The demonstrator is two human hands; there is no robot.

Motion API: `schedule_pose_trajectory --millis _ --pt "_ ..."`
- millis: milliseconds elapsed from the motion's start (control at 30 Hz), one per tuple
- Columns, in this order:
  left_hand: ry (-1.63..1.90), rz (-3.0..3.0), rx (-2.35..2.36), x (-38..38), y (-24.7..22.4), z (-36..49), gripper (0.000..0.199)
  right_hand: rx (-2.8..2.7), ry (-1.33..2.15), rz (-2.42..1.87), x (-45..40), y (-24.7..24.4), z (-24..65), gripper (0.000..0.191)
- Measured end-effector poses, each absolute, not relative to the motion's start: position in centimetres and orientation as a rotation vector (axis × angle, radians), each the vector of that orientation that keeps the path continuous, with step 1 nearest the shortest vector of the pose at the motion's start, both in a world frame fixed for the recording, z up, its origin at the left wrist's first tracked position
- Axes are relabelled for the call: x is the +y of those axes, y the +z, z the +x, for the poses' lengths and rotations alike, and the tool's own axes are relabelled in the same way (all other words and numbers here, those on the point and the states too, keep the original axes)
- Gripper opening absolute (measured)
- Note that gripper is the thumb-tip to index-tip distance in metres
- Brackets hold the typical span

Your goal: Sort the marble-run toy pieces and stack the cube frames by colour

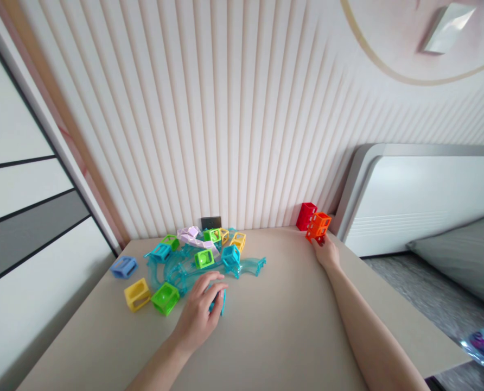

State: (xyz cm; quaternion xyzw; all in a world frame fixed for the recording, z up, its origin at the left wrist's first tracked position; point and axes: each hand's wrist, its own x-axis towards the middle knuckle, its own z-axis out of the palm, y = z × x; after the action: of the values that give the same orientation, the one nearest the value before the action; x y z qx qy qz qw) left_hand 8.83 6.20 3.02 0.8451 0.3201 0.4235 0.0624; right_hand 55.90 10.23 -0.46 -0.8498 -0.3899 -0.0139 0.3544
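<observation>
My right hand is closed on the base of a small stack of orange cube blocks at the table's far right. Close against that stack, on its left, stands a red block stack. Near the middle of the table, the fingers of my left hand curl over a blue cube block, most of which they hide. Just left of this hand lies a green cube block, with a yellow block beside it.
Clear teal curved track pieces lie heaped at the back left, with several coloured cube blocks and a pale lilac piece among them. A blue block sits near the left edge. Behind, a ribbed wall borders the table.
</observation>
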Motion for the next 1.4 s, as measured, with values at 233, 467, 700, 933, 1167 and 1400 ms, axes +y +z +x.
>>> schedule_pose_trajectory --millis 233,467,700,933,1167,1400 --pt "1.272 2.557 0.989 6.2 3.1 8.7 0.020 -1.045 -0.037 -2.240 10.3 -0.7 56.1 0.049" --pt "1.249 2.555 1.043 6.6 3.0 8.5 0.021 -1.051 -0.027 -2.266 10.5 -0.9 56.1 0.049" --pt "1.302 2.528 1.100 7.4 3.3 7.9 0.020 -0.996 -0.076 -2.215 9.8 -0.4 54.9 0.063" --pt "1.045 2.641 1.085 7.5 3.9 7.2 0.039 -1.151 -0.245 -1.888 8.6 1.6 49.2 0.052" --pt "0.803 2.741 1.027 7.3 3.3 7.4 0.063 -1.590 0.007 -1.562 8.5 2.7 35.0 0.042" --pt "0.758 2.796 1.025 7.0 3.4 7.6 0.055 -1.790 0.079 -1.572 9.0 3.4 28.6 0.052"
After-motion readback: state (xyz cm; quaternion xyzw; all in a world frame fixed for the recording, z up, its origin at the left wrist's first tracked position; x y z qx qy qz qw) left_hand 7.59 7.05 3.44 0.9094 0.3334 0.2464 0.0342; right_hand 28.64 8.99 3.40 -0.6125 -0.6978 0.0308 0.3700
